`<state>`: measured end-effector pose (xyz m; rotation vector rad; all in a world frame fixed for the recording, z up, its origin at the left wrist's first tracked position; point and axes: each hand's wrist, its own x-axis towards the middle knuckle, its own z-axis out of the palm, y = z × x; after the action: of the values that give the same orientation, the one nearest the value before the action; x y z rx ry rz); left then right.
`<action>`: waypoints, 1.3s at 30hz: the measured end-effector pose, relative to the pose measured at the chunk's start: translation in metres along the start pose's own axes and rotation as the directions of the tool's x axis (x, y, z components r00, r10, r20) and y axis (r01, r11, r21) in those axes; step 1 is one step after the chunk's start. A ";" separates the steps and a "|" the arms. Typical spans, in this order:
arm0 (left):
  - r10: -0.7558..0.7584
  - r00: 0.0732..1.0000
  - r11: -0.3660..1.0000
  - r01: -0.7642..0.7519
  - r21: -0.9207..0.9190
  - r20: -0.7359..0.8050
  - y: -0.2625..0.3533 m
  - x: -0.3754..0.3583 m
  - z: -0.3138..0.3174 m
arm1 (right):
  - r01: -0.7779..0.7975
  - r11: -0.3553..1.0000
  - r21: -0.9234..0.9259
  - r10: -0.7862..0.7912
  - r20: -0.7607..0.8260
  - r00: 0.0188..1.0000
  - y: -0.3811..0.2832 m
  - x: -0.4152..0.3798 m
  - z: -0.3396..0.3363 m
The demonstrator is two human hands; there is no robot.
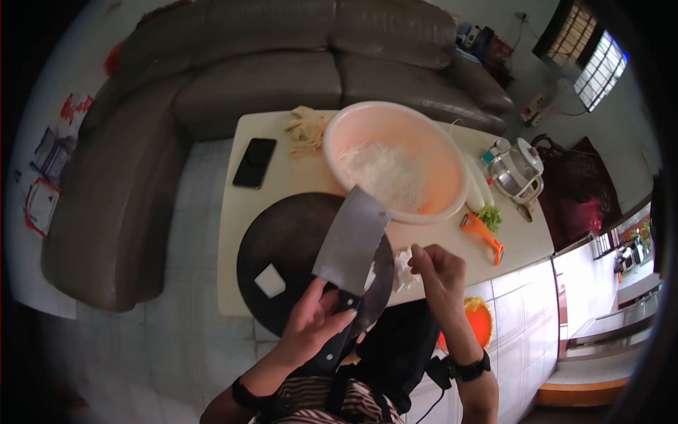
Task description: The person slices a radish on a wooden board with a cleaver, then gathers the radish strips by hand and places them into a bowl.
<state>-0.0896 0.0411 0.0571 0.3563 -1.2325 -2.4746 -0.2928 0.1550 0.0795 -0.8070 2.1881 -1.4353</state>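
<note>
My left hand [314, 321] is closed on a cleaver [353, 240], gripping it where the dark handle meets the blade. The broad blade is tilted up above a round dark chopping board [282, 233]. A pale, flat-sided white chunk [270, 280] lies on the board, left of the blade. Another bit of white shows by the blade's lower right edge. My right hand [439, 272] is beside the board with thumb and forefinger pinched at a crumpled white material [405, 270], whose kind I cannot make out.
A large pink basin [452, 191] with white shreds stands behind the board. A phone [255, 163] and a beige crumpled cloth-like item [306, 131] lie left of it. To the right are an orange peeler [483, 239], green leaves [489, 219] and a glass kettle [515, 172]. A sofa [261, 85] borders the table.
</note>
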 end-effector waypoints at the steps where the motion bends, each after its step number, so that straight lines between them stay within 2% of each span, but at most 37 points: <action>1: 0.043 0.999 0.997 -0.043 0.057 -0.012 -0.004 -0.002 0.001 | -0.040 0.995 0.092 0.034 0.071 0.997 -0.001 -0.020 0.007; 2: 0.093 0.995 0.989 -0.090 0.114 -0.021 -0.010 -0.003 0.000 | -0.082 0.981 0.177 0.056 0.144 0.988 -0.003 -0.038 0.014; 3: 0.124 0.992 0.954 -0.114 0.276 -0.020 -0.014 -0.004 0.000 | -0.135 0.959 0.249 0.069 0.259 0.964 -0.007 -0.055 0.021; 4: 0.196 0.981 0.915 -0.188 0.356 0.015 -0.017 -0.004 0.004 | -0.249 0.907 0.339 0.119 0.360 0.925 -0.018 -0.070 0.027; 6: 0.265 0.964 0.838 -0.245 0.488 0.029 -0.033 -0.008 0.004 | -0.378 0.743 0.553 0.184 0.374 0.909 -0.015 -0.089 0.037; 7: 0.237 0.971 0.785 -0.207 0.584 0.025 -0.028 -0.015 0.010 | -0.386 0.737 0.554 0.188 0.380 0.906 -0.013 -0.095 0.042; 8: 0.394 0.913 0.577 -0.334 0.745 0.104 -0.030 -0.018 0.013 | -0.427 0.602 0.675 0.185 0.402 0.897 -0.009 -0.101 0.046; 9: 0.420 0.892 0.532 -0.391 0.751 0.167 -0.035 -0.020 0.015 | -0.455 0.450 0.769 0.177 0.422 0.889 -0.006 -0.106 0.048; 10: 0.445 0.866 0.484 -0.448 0.751 0.229 -0.041 -0.022 0.018 | -0.419 0.389 0.820 0.169 0.383 0.908 0.001 -0.114 0.051; 12: 0.452 0.843 0.434 -0.494 0.754 0.292 -0.049 -0.028 0.024 | -0.345 0.407 0.846 0.107 0.331 0.937 0.009 -0.122 0.048; 14: 0.388 0.829 0.461 -0.552 0.694 0.402 -0.044 -0.028 0.028 | -0.318 0.372 0.872 0.116 0.297 0.948 0.008 -0.134 0.043; 15: 0.385 0.827 0.463 -0.557 0.689 0.410 -0.040 -0.028 0.030 | -0.295 0.401 0.867 0.131 0.265 0.955 0.010 -0.141 0.042; 17: 0.272 0.831 0.641 -0.533 0.553 0.486 -0.034 -0.029 0.033 | -0.263 0.425 0.866 0.154 0.218 0.964 0.008 -0.152 0.035; 18: 0.264 0.829 0.647 -0.531 0.547 0.493 -0.035 -0.031 0.032 | -0.255 0.418 0.872 0.163 0.204 0.965 0.006 -0.158 0.028; 19: 0.242 0.825 0.605 -0.540 0.585 0.512 -0.035 -0.031 0.028 | -0.210 0.374 0.903 0.092 0.190 0.978 0.014 -0.160 0.022; 20: 0.219 0.819 0.556 -0.552 0.621 0.531 -0.034 -0.030 0.024 | -0.115 0.473 0.874 0.102 0.076 0.992 0.016 -0.162 0.016; 21: 0.199 0.847 0.574 -0.509 0.642 0.493 -0.040 -0.026 0.015 | -0.114 0.528 0.841 0.120 0.059 0.991 0.018 -0.164 0.006; 22: 0.253 0.878 0.527 -0.478 0.703 0.406 -0.041 -0.023 0.012 | -0.117 0.581 0.806 0.142 0.042 0.989 0.019 -0.167 -0.002; 24: 0.373 0.876 0.389 -0.446 0.806 0.305 -0.046 -0.013 -0.004 | -0.107 0.540 0.835 0.165 0.019 0.986 0.019 -0.174 -0.006; 26: 0.448 0.868 0.302 -0.371 0.878 0.214 -0.049 -0.001 -0.014 | -0.198 0.585 0.787 0.220 0.081 0.972 0.012 -0.183 -0.011; 27: 0.457 0.869 0.311 -0.357 0.881 0.191 -0.052 0.005 -0.018 | -0.196 0.567 0.800 0.219 0.083 0.972 0.016 -0.187 -0.010; 30: 0.505 0.832 0.159 -0.349 0.924 0.228 -0.057 0.026 -0.020 | -0.239 0.607 0.758 0.267 0.088 0.960 0.013 -0.196 -0.012; 31: 0.509 0.825 0.111 -0.347 0.931 0.246 -0.058 0.032 -0.017 | -0.227 0.625 0.747 0.239 0.094 0.967 0.018 -0.199 -0.015; 36: 0.512 0.831 0.110 -0.316 0.942 0.219 -0.073 0.064 -0.025 | -0.189 0.660 0.727 0.207 0.066 0.976 0.025 -0.208 -0.020; 38: 0.474 0.864 0.139 -0.264 0.954 0.170 -0.075 0.071 -0.029 | -0.173 0.672 0.720 0.192 0.056 0.980 0.029 -0.209 -0.021; 39: 0.503 0.834 0.078 -0.304 0.949 0.226 -0.076 0.073 -0.030 | -0.173 0.669 0.723 0.195 0.055 0.979 0.030 -0.210 -0.021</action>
<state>-0.1593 0.0318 -0.0268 0.3954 -2.3051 -0.8095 -0.1548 0.3167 0.0640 -0.2580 1.4179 -1.9840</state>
